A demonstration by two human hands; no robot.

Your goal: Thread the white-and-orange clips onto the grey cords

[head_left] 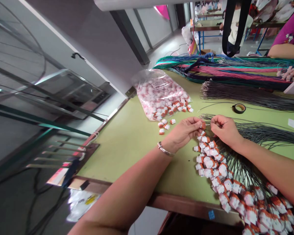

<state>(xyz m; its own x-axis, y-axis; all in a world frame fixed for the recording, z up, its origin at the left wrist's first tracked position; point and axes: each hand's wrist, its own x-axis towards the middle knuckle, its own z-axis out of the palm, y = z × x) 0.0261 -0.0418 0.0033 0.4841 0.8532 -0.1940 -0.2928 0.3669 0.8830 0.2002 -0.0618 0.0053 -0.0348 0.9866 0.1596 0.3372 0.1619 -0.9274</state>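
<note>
On the pale green worktop (127, 143) the left hand (183, 132) pinched a tiny, likely featherlight red-and-white plastic charm (203, 125) by its sides, the right hand (225, 131) nipping a limp dark cord (208, 124) near its tip.

text readable: none | plastic bag (159, 94) beyond the left hand (183, 132): any print too blurred | blue sticker (211, 214) on table edge (176, 202), nearer than the right hand (224, 130): too small to read | white tag (291, 123) right of the right hand: no legible marks | magenta shirt (289, 38) far beyond the right hand: a printed figure, no letters legible
</note>
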